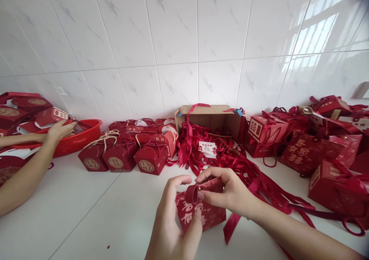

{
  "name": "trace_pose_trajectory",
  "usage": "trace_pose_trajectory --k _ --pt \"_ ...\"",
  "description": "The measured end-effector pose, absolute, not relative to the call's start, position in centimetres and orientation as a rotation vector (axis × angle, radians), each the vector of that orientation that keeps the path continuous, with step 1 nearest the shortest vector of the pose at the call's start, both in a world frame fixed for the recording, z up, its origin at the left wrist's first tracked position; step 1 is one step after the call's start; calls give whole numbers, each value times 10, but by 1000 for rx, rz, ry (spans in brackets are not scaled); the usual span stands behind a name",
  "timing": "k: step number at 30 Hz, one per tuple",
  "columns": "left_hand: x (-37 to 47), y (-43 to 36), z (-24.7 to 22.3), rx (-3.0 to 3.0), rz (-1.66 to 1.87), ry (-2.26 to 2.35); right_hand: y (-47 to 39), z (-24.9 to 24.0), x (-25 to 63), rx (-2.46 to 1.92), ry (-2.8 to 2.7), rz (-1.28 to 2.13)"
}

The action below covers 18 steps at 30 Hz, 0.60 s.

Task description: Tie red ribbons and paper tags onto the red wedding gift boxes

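A small red gift bag [215, 216] with pale printed characters stands on the white surface right before me. My left hand [174, 217] holds it from the left side, thumb across the printed front and the index finger raised clear of it. At the bag's top edge, my right hand [230, 192] pinches the dark red strap [191, 194], which is folded into a loop beside a small gold stud. The right fingers partly cover the top of the bag. A length of red ribbon [231, 227] lies on the surface just right of the bag.
Behind the bag, a cardboard box [209, 109] on its side spills tangled red ribbons [253, 177]. Finished-looking red boxes [119, 158] stand in rows to the left. More red bags [309, 152] crowd the right. Another person's hand [59, 131] reaches over a red basin [83, 139].
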<state>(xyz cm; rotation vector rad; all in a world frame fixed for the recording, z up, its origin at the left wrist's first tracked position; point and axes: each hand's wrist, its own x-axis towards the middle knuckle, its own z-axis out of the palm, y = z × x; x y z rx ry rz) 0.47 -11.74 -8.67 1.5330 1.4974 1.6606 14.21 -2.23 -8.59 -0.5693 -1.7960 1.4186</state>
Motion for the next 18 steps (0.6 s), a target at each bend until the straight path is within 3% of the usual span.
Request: trace_pose_trajectory --k 18 --pt "-1 -115 -88 1762 1939 1513 -41 -84 143 -463 -1961 1247"
